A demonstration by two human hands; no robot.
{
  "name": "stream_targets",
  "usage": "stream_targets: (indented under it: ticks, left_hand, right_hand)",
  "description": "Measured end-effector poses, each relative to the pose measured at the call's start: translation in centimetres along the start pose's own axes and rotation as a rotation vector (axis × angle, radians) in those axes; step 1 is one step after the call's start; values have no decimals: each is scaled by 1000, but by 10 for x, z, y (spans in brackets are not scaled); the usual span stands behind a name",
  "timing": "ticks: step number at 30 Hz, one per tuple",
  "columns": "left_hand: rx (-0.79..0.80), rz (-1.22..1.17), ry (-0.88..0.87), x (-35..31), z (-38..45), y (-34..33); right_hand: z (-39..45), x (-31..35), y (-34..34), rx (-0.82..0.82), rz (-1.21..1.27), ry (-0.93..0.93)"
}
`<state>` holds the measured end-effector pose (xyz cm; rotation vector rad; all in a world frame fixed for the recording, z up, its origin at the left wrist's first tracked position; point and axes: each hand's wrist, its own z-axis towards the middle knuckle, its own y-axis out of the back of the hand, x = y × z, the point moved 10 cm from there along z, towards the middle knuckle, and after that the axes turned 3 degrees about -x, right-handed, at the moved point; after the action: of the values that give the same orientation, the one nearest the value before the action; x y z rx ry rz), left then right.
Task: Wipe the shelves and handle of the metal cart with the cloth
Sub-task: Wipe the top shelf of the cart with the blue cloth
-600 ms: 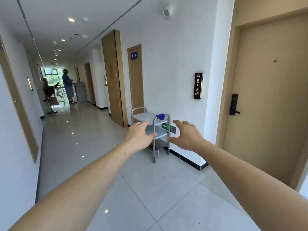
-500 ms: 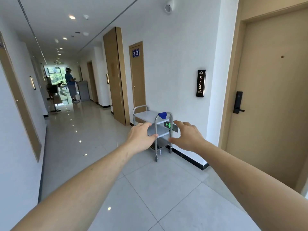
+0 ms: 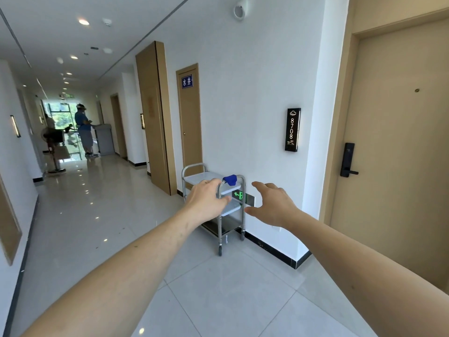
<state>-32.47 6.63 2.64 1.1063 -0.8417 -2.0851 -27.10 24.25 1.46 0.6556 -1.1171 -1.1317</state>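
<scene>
Closer now than half a second back, the cart sits larger in my head view, and both arms reach a little further toward it.

From the head camera, my left hand and right hand are stretched out in front with fingers loose and spread, holding nothing. I judge they are raised ready to take the cart, which is still well ahead, not within touch. The left hand overlaps the cart in the picture only because it lies between camera and cart.

The blue cloth is draped over the near handle of the cart, I think so that it is the first thing reached. The cart stands parked just beside the white wall, out of the walkway, with a green exit sign low on the wall behind it.

Glossy pale floor tiles run down a long corridor. A door with a dark lock is at right, beside a room number plate. Far down, a person in blue stands by a window.
</scene>
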Motion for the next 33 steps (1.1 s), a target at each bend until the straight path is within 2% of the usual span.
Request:
stream_targets:
  ticks: [8,16,25,33]
  left_hand:
    - [16,-25,-23,58,132,-14]
    - [50,-20,-3,107,221,-72]
    - [28,39,35,118,346,-158]
    - [7,61,56,93,470,-216]
  right_hand:
    - [135,16,-41,-16,6,-31]
    - [235,-9,-94,15,12,-26]
    - [362,-90,-139,28,37,23]
    - [495,-173,-137,33,98,19]
